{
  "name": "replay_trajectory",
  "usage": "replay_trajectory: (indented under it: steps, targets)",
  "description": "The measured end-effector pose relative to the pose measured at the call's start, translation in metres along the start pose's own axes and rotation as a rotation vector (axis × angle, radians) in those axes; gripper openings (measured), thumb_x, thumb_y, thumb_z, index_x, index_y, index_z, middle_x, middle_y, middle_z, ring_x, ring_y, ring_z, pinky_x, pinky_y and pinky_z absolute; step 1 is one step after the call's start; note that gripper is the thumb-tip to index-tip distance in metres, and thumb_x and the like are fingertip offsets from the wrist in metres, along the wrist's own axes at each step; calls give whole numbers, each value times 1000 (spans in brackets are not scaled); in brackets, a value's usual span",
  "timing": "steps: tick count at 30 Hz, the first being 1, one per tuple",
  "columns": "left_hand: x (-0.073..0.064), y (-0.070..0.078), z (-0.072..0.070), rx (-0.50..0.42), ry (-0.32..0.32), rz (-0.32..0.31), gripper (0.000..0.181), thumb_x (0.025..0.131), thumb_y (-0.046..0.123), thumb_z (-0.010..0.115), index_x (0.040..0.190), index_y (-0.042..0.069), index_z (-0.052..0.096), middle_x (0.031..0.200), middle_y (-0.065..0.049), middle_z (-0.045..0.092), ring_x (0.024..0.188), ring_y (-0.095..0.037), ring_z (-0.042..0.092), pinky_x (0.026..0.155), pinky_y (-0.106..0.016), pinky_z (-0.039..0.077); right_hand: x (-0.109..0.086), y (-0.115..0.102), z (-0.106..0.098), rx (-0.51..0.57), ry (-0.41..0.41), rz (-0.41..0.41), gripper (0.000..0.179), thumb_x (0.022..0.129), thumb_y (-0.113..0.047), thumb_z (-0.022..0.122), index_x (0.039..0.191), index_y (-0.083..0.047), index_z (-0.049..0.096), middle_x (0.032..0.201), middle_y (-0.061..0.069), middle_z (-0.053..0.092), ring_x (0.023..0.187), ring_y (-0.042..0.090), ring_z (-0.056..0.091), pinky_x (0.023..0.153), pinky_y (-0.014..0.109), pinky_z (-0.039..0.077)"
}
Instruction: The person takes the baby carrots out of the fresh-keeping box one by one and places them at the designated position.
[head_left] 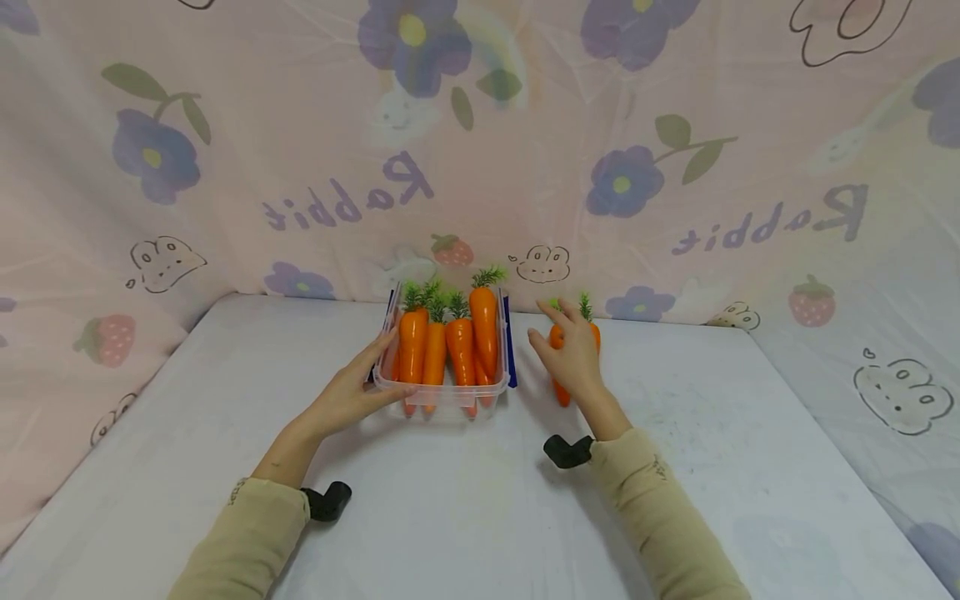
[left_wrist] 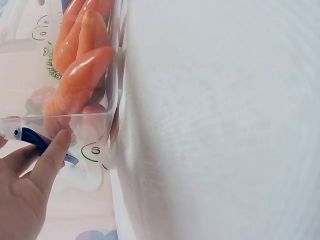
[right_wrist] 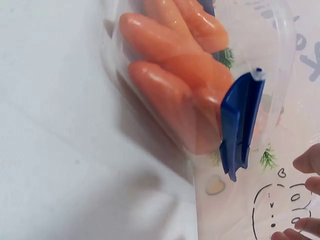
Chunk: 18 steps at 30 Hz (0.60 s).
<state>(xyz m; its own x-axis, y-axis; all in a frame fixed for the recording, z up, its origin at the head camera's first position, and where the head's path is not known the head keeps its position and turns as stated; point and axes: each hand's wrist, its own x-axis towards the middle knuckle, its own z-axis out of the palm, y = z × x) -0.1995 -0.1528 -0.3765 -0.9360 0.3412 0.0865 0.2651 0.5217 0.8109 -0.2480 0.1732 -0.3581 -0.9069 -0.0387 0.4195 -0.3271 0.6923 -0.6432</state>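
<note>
A clear plastic box [head_left: 442, 392] with blue side clips holds several orange toy carrots [head_left: 411, 346] with green tops. My left hand [head_left: 348, 400] rests against the box's left front corner, thumb along the front wall. In the left wrist view, fairly straight fingers [left_wrist: 50, 160] touch the wall near a blue clip [left_wrist: 34, 140]. To the right of the box, my right hand [head_left: 573, 354] hovers over a pair of carrots [head_left: 562, 392], its fingers apart, partly covering them. The right wrist view catches only fingertips [right_wrist: 307, 162] at its edge, with no carrot between them.
The box and carrots stand toward the back of a white-covered table [head_left: 450, 500]. Behind it hangs a printed curtain [head_left: 510, 167] with flowers and rabbits. A blue clip [right_wrist: 241, 125] sticks out from the box's right side.
</note>
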Motion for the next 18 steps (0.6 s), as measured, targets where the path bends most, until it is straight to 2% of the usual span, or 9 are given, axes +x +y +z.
replay_trajectory:
  steps: [3, 10, 13, 18]
  targets:
    - [0, 0, 0, -3, -1, -3, 91, 87, 40, 69, 156, 23, 13, 161, -14, 6, 144, -42, 17, 105, -60, 36, 0, -6, 2, 3, -1, -16, 48, 89, -21, 66, 134, -10, 57, 147, 24, 39, 134, 42, 37, 109, 59, 32]
    - [0, -1, 0, 5, 1, -14, 91, 87, 42, 69, 156, 23, 13, 161, -14, 6, 144, -42, 18, 106, -59, 36, 3, -20, 7, 43, -1, -47, 49, 89, -20, 65, 136, -10, 56, 148, 23, 38, 119, 39, 51, 90, 50, 51]
    - [0, -1, 0, 6, 1, -17, 91, 87, 42, 69, 156, 23, 12, 161, -14, 6, 144, -42, 17, 106, -59, 36, 5, -27, 10, 69, -15, -45, 48, 90, -20, 65, 136, -11, 55, 149, 21, 37, 121, 37, 50, 92, 49, 52]
    - [0, 0, 1, 13, 2, -22, 91, 86, 41, 70, 156, 22, 13, 161, -14, 7, 144, -42, 17, 106, -60, 35, 9, -38, 15, 79, -32, -37, 48, 90, -24, 65, 136, -14, 56, 151, 17, 37, 109, 35, 60, 88, 45, 55]
